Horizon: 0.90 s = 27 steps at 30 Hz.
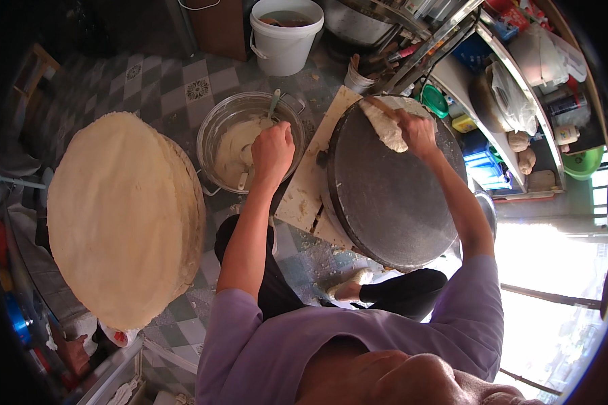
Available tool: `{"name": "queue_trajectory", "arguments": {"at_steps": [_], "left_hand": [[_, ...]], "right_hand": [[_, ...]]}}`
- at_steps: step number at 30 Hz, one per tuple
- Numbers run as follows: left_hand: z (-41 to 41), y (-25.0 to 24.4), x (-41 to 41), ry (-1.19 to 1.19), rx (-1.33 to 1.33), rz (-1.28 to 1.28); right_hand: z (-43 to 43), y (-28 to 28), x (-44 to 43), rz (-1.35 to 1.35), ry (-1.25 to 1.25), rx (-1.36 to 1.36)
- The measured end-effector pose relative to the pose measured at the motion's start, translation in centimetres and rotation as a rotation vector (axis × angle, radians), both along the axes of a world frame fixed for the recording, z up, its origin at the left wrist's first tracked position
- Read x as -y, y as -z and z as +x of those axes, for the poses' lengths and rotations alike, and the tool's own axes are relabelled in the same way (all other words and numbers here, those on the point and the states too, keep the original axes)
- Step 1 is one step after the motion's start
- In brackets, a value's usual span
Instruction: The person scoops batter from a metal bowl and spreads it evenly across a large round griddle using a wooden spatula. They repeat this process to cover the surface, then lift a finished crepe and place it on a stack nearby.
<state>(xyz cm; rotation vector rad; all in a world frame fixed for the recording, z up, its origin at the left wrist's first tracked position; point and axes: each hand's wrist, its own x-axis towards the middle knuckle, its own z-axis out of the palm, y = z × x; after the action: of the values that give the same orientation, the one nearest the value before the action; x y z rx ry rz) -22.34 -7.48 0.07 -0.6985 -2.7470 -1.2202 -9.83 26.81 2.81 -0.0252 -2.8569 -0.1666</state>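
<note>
My right hand (pixel 418 132) grips a wooden spreader (pixel 380 107) near the far edge of a round dark griddle (pixel 395 197). Pale batter or dough (pixel 391 132) hangs along the spreader, over the griddle's surface. To the left, my left hand (pixel 273 151) is curled over a metal pot (pixel 202 132); whether it grips a utensil is hidden. Pale batter (pixel 228 154) lies in the pot. A light green utensil handle (pixel 274 101) leans at the pot's far rim, and a whitish handle (pixel 242 180) shows at the near side.
Left of the pot stands a tall stack of large round thin flatbreads (pixel 116 217). A board (pixel 304 202) lies under the griddle. Beyond are a white bucket (pixel 287 48) holding liquid and a small tub (pixel 358 80) with utensils. Crowded shelves (pixel 496 116) rise at right.
</note>
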Motion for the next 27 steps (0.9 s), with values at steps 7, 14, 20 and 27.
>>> {"name": "queue_trajectory", "arguments": {"at_steps": [7, 14, 20, 27], "left_hand": [[0.1, -0.1, -0.5, 0.022, -0.042, 0.029], [0.0, -0.2, -0.5, 0.013, -0.011, -0.009], [0.3, -0.5, -0.9, 0.034, -0.014, 0.035], [0.4, -0.9, -0.8, 0.009, 0.058, -0.049]], "right_hand": [[-1.5, -0.5, -2.0, 0.051, 0.134, 0.018], [1.0, -0.9, 2.5, -0.052, -0.133, -0.045], [-0.2, 0.1, -0.1, 0.007, -0.010, -0.060], [3.1, -1.5, 4.0, -0.081, -0.187, -0.035]]}}
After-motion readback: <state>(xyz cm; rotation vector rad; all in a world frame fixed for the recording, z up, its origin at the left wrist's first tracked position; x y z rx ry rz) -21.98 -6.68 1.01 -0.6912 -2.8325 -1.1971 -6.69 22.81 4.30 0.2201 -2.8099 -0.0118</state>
